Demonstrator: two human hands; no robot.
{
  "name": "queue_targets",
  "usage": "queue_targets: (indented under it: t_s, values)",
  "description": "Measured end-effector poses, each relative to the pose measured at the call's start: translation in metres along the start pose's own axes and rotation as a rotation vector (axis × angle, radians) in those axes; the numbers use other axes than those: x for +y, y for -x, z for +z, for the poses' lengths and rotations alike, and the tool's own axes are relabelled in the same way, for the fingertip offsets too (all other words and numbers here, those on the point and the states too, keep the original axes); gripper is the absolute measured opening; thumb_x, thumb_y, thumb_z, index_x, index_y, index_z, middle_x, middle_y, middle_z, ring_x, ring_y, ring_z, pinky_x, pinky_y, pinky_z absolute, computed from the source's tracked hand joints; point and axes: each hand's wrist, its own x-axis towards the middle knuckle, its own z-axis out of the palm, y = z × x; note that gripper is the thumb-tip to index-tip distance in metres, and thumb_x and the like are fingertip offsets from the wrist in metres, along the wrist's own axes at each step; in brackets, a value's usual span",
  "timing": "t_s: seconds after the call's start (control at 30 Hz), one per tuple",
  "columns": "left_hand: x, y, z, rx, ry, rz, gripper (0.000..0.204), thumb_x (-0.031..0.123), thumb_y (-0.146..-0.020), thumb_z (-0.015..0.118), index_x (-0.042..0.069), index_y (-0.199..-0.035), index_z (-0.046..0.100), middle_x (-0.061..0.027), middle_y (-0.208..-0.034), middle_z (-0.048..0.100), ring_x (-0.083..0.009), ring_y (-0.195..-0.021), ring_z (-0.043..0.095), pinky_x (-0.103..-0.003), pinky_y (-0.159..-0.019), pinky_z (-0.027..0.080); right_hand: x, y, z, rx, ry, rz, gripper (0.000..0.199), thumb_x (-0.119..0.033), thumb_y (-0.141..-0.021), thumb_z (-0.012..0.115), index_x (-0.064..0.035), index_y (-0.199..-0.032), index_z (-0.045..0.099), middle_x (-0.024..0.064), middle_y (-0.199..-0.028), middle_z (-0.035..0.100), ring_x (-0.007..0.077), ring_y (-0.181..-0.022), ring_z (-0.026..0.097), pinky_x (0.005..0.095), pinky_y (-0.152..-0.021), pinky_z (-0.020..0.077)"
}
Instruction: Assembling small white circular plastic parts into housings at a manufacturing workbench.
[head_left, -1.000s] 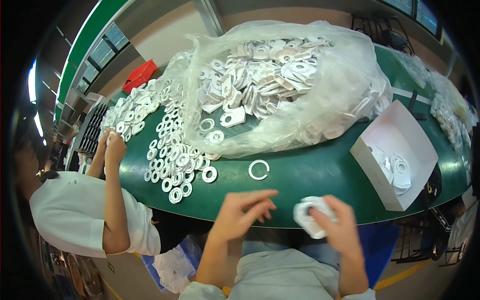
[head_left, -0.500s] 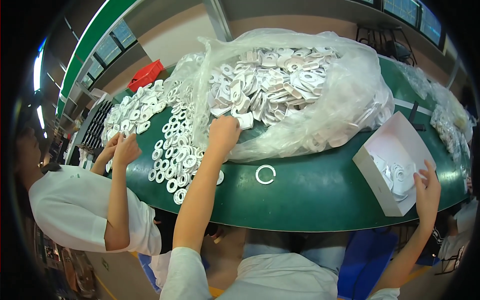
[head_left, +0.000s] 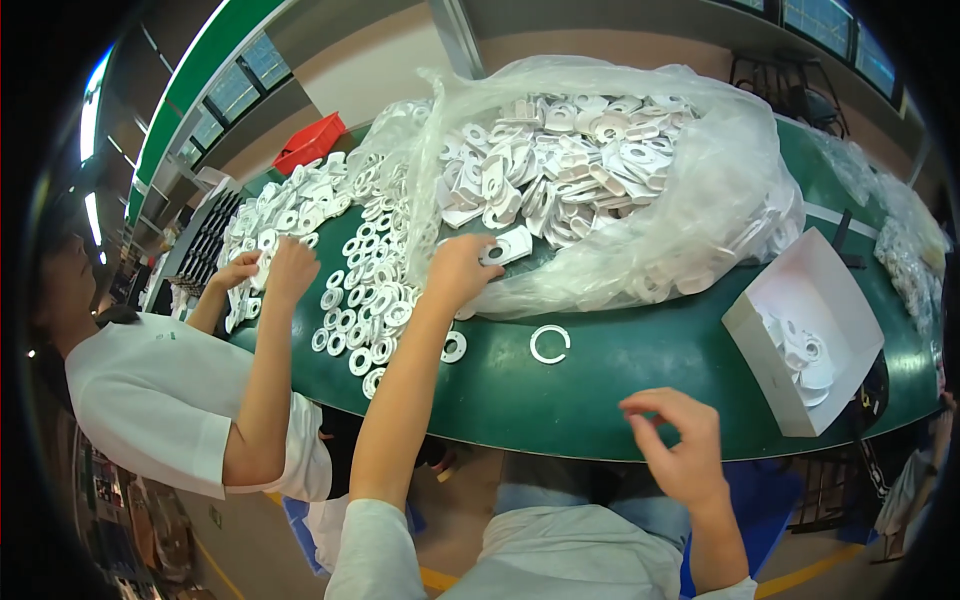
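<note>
A green curved worktable (head_left: 620,390) is seen from above. The left hand (head_left: 455,270) is stretched to the mouth of a large clear plastic bag (head_left: 690,240) heaped with flat white plastic ring-and-plate parts, its fingers closed on 1 white plate with a round hole (head_left: 510,247). The part looks light, stiff and smooth, best pinched at its edge. The right hand (head_left: 680,450) hovers near the table's front edge, empty, fingers loosely curled. A white cardboard box (head_left: 790,300) at right holds a few white parts. A single white open ring (head_left: 549,344) lies on the table between the bag and the right hand. A co-worker's hands (head_left: 270,272) sort loose white rings (head_left: 365,310) at left.
</note>
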Motion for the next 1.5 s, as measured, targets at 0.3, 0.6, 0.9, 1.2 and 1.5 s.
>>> queue_targets:
  t_s: [0.3, 0.6, 0.9, 1.2, 1.5]
  values:
    - [0.086, 0.114, -0.033, 0.272, 0.154, 0.706, 0.031, -0.002, -0.071, 0.067, 0.007, -0.100, 0.069, -0.0106, -0.103, 0.069, -0.0303, -0.104, 0.064, -0.041, -0.090, 0.052, 0.018, 0.001, 0.030, -0.037, -1.000, 0.478, 0.036, -0.001, -0.088, 0.051, 0.0075, -0.123, 0.046, 0.0202, -0.108, 0.063, 0.0318, -0.087, 0.068, 0.0359, -0.066, 0.0581]
    - [0.037, 0.163, -0.011, 0.414, -0.021, -0.036, 0.027, 0.006, -0.069, 0.077, 0.002, -0.093, 0.066, -0.0120, -0.093, 0.063, -0.0305, -0.084, 0.059, -0.038, -0.078, 0.046, 0.042, 0.003, 0.044, -0.125, -0.865, 0.506, 0.017, 0.005, -0.087, 0.048, 0.0043, -0.104, 0.048, 0.0220, -0.107, 0.062, 0.0334, -0.088, 0.068, 0.0381, -0.065, 0.0622]
    - [0.036, 0.164, -0.001, 0.516, -0.048, 0.070, 0.024, 0.008, -0.072, 0.075, 0.003, -0.093, 0.064, -0.0063, -0.083, 0.060, -0.0260, -0.080, 0.057, -0.038, -0.074, 0.042, 0.040, -0.001, 0.049, -0.075, -0.887, 0.490, 0.021, 0.001, -0.089, 0.052, 0.0047, -0.109, 0.049, 0.0166, -0.104, 0.062, 0.0284, -0.091, 0.067, 0.0381, -0.071, 0.0616]
    - [0.019, 0.166, -0.001, 0.301, 0.212, -0.211, 0.022, 0.007, -0.066, 0.079, 0.003, -0.082, 0.065, -0.0084, -0.087, 0.058, -0.0268, -0.085, 0.056, -0.036, -0.076, 0.045, 0.044, 0.002, 0.050, -0.082, -0.907, 0.485, 0.021, 0.001, -0.089, 0.051, 0.0047, -0.110, 0.048, 0.0171, -0.104, 0.062, 0.0290, -0.091, 0.067, 0.0382, -0.072, 0.0613]
    - [0.097, 0.179, -0.011, 0.364, 0.652, 0.065, 0.009, -0.004, -0.077, 0.067, -0.002, -0.085, 0.064, -0.0114, -0.092, 0.064, -0.0203, -0.076, 0.063, -0.030, -0.069, 0.050, 0.050, 0.002, 0.050, -0.076, -0.907, 0.472, 0.022, -0.001, -0.090, 0.051, 0.0044, -0.111, 0.047, 0.0184, -0.105, 0.062, 0.0324, -0.090, 0.067, 0.0379, -0.072, 0.0608]
